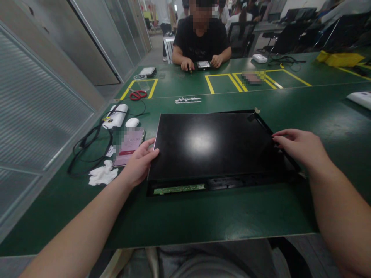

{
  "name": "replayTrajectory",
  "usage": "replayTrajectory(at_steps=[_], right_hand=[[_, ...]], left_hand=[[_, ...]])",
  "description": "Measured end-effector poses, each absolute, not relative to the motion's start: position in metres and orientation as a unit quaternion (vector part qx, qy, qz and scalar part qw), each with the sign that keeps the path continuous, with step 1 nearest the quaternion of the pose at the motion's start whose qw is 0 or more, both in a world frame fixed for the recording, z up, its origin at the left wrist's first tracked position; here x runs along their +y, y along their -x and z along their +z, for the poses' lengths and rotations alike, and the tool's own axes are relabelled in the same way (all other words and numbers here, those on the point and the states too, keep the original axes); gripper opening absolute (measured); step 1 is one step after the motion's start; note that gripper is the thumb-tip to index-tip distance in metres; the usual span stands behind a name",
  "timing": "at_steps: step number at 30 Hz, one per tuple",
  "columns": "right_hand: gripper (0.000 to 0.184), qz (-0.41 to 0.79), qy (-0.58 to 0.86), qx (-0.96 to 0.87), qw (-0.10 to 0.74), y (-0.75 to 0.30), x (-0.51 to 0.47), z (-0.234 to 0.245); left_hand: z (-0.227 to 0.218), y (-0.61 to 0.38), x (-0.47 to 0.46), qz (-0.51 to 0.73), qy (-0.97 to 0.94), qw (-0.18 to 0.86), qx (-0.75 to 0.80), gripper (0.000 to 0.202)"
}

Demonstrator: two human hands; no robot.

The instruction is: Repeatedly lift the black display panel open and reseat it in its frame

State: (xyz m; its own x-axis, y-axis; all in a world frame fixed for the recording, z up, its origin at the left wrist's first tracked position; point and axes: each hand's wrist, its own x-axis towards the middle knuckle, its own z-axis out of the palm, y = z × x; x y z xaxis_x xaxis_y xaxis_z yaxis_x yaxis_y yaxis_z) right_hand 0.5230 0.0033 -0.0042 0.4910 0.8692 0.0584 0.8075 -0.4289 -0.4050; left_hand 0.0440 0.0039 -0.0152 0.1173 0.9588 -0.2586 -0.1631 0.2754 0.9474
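A black LCD screen panel (214, 146) lies face up and slightly skewed over a black frame (232, 181) on the green table. My left hand (140, 162) grips the panel's left edge, thumb on top and fingers along the side. At the opposite side, my right hand (300, 146) pinches the right rim of the frame, close to the panel's edge; its fingertips partly hide the spot. A green circuit board strip (179, 189) shows along the front left of the frame.
Left of the panel are a phone (129, 146), a white mouse (132, 122), a crumpled tissue (103, 173), a white device (116, 116), black cables (92, 154) and red-handled scissors (138, 95). White strips (188, 100) lie behind it. Across the table a person (201, 42) handles a hard drive (203, 65).
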Motion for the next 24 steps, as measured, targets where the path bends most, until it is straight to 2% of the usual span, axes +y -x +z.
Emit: replayTrajectory(at_steps=[7, 24], right_hand=[[0.023, 0.073, 0.832, -0.506, 0.215, -0.5252, 0.0028, -0.0077], [0.027, 0.094, 0.838, -0.495, 0.207, -0.5222, 0.0031, -0.0054]], left_hand=[[-0.0158, -0.0437, 0.0037, 0.448, -0.397, 0.627, 0.499, 0.069], [-0.0133, -0.0461, 0.0026, 0.446, -0.406, 0.623, 0.499, 0.069]])
